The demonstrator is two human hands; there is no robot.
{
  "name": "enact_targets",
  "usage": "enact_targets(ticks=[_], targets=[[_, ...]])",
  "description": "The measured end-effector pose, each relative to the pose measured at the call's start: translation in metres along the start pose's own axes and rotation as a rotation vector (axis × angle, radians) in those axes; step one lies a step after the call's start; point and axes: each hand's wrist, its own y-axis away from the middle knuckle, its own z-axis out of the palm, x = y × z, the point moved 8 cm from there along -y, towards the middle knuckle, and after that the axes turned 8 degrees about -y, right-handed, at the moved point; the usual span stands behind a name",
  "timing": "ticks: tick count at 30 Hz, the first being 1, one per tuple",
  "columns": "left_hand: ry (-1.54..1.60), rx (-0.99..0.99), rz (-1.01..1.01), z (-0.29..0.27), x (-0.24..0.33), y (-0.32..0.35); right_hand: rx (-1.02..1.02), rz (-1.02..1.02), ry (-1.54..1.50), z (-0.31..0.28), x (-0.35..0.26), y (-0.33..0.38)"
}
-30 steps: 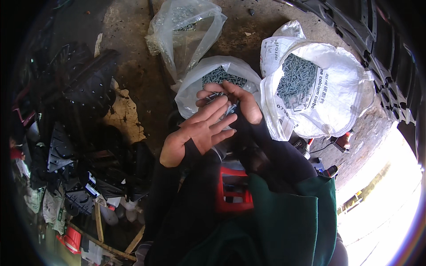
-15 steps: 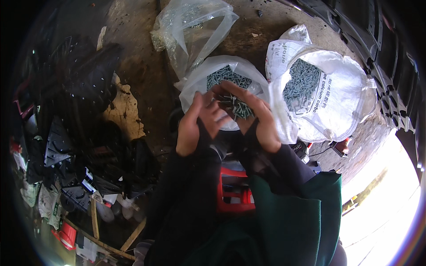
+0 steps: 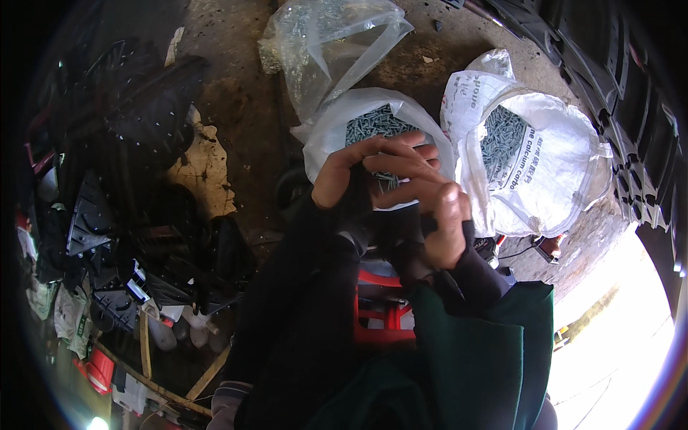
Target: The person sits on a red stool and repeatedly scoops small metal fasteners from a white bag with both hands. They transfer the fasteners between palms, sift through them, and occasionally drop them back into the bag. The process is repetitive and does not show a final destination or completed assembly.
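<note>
Head view, looking down: we see our two hands joined over the middle bag of screws [image 3: 376,125], which serves as landmark throughout. Left hand [image 3: 344,175] curls at the near rim of that bag, fingers bent round a dark piece [image 3: 390,226] that hangs just below the bag; how tightly it is held we cannot tell, since the right hand covers the contact. Right hand [image 3: 430,204] lies across the near right rim, fingers folded inward and overlapping the left fingertips; whether a screw is pinched between them is hidden.

Compared with half a second ago, when both hands were spread apart with fingers dipping into the grey screws, the hands have closed together and drawn slightly toward our body. We judge that a screw has been lifted out and is being brought to the dark piece, though the screw itself does not show.

Both forearms rise from below the bag in dark sleeves, wrists bent so the palms face each other.

Right of the bag stands a larger white sack [image 3: 545,161], also open on screws. Beyond the bag lies a crumpled clear plastic bag [image 3: 330,43]. Nearer than the bag, under our arms, sits a red stool [image 3: 380,308]. Left of the bag, dark plastic parts [image 3: 136,107] lie heaped.
</note>
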Motion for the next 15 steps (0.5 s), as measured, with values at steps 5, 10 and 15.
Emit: enact_targets(ticks=[5,10,15], targets=[[-0.189,0.022,0.106,-0.002,0.015,-0.002,0.213,-0.185,0.081,-0.019,-0.017,0.008],[-0.017,-0.101,0.141,0.022,0.026,0.018,0.044,-0.391,0.008,-0.011,-0.053,0.028],[-0.229,-0.143,0.253,0.084,0.038,0.031,-0.342,-0.165,-0.183,-0.002,-0.061,0.043]])
